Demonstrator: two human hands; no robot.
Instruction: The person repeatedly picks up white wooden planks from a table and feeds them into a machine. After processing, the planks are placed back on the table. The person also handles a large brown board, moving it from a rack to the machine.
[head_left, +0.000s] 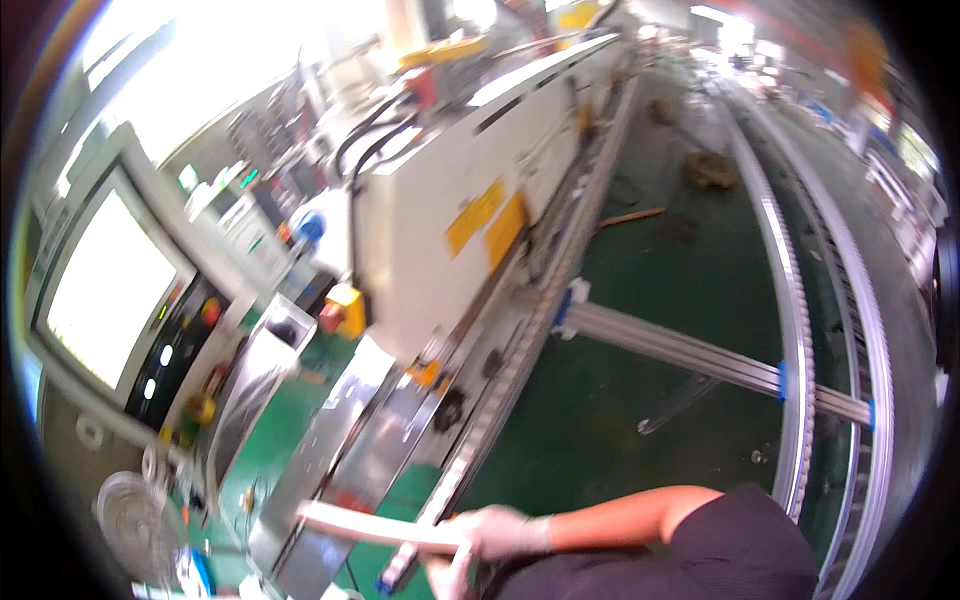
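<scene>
My right hand (495, 533), in a pale glove, is closed around the near end of a long, narrow, pale strip (375, 526), perhaps a wooden board seen on edge. The strip reaches left over the metal bed (385, 455) of a long machine. Below the strip's near end is another pale gloved part (450, 577), apparently my left hand. It is blurred and partly cut off, so its grip is unclear. My right forearm comes in from the right, out of a dark sleeve.
A long white machine housing (410, 240) with yellow labels runs into the distance beside a rail track (540, 335). At left are a lit screen (105, 285) and a fan (135, 520). A crossbar (680, 345) joins metal rails (790, 270) over a green floor.
</scene>
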